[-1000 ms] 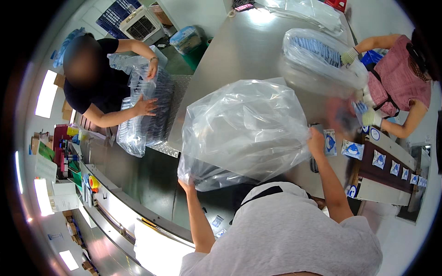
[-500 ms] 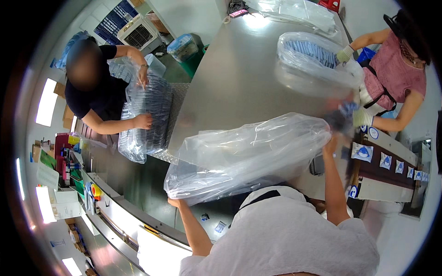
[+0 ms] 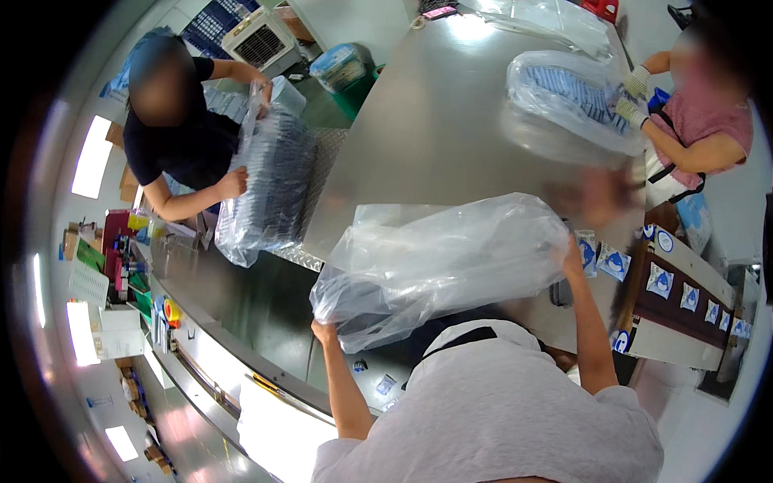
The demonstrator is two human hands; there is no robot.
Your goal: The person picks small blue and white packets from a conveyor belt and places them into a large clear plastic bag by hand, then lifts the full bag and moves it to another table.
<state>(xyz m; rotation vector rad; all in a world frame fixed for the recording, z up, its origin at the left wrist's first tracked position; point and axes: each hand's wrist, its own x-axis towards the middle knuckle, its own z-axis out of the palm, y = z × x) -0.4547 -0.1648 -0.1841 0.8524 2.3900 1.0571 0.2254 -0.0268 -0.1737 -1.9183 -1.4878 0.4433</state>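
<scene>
A large clear plastic bag (image 3: 451, 253) stretches crosswise in front of me, loose and crumpled, with no packets visible in it. My left hand (image 3: 324, 331) is closed on the lower left end of the bag. At its right end my right hand (image 3: 570, 248) grips the edge; its fingers are partly hidden by the film. Just right of that hand, a couple of small white and blue packets (image 3: 613, 263) lie at the table's edge by the conveyor.
A brown conveyor (image 3: 680, 320) at the right carries several packets. Across the metal table (image 3: 419, 121), a gloved co-worker handles packets in a clear bag (image 3: 523, 105). At the left another person holds a filled bag (image 3: 270, 185). A green bin (image 3: 354, 98) stands behind.
The left end of my bag has moved rightward with my left hand, and the film has bunched up. Packets now lie by the conveyor's end. The gloved co-worker's hands have come together at their bag.
</scene>
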